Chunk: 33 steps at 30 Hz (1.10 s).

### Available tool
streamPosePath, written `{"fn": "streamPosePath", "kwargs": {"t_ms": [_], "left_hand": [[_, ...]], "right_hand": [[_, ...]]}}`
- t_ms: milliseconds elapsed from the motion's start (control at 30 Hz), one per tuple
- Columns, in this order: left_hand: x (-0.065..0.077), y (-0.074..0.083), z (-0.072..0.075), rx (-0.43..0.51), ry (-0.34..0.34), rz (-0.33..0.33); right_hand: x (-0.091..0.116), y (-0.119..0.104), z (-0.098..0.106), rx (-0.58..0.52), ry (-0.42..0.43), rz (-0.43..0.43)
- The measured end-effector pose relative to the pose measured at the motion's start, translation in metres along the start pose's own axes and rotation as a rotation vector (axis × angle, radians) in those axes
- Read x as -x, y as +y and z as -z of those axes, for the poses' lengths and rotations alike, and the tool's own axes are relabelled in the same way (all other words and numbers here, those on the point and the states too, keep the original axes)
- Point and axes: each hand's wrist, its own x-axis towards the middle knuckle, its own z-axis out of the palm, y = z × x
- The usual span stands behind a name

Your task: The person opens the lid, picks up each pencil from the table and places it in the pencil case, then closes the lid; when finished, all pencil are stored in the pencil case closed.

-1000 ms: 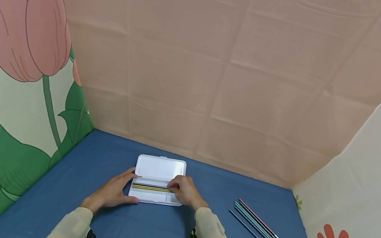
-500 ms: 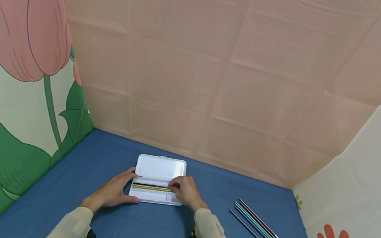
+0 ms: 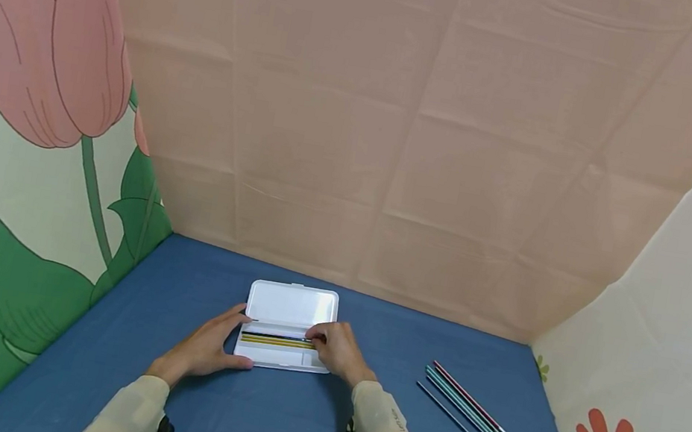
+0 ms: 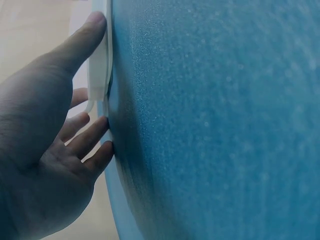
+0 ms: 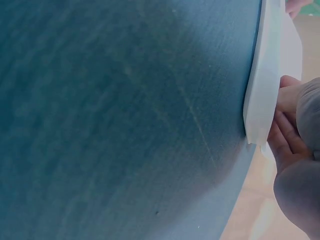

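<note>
A white plastic pencil case [image 3: 278,365] lies with its lid [image 3: 292,306] raised at the back. Inside, several slim pencils [image 3: 275,341], yellow and dark, lie side by side along its length. My left hand [image 3: 204,346] holds the left end of the case, thumb at the front corner and fingers toward the hinge side. In the left wrist view the thumb lies along the white wall and the other fingers touch the cloth. My right hand [image 3: 337,348] reaches into the right part, fingers curled and pinching at the pencils' right ends, which it hides.
To the right, several teal, dark red and dark pencils [image 3: 467,407] with white ends lie slantwise on the blue cloth [image 3: 285,425]. A beige sheet [image 3: 398,141] rises behind the table, with flowered sheets at left and right.
The right fingers shift slightly at the pencils' right ends, and the dark pencil at the back shifts a little beside the yellow ones. The left hand and the case stay in place.
</note>
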Motion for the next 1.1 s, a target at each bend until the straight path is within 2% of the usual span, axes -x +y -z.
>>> {"fn": "streamPosePath", "kwargs": {"t_ms": [567,900,1100], "left_hand": [[-0.001,0.001,-0.001,-0.012,-0.002,0.005],[-0.001,0.002,-0.001,-0.016,-0.001,0.002],[0.000,0.004,0.000,-0.015,-0.002,0.003]], "right_hand": [[0.004,-0.003,0.010,-0.038,-0.079,-0.006],[0.012,-0.003,0.018,-0.110,-0.072,-0.016],[0.022,-0.003,0.026,-0.134,-0.018,0.003]]}}
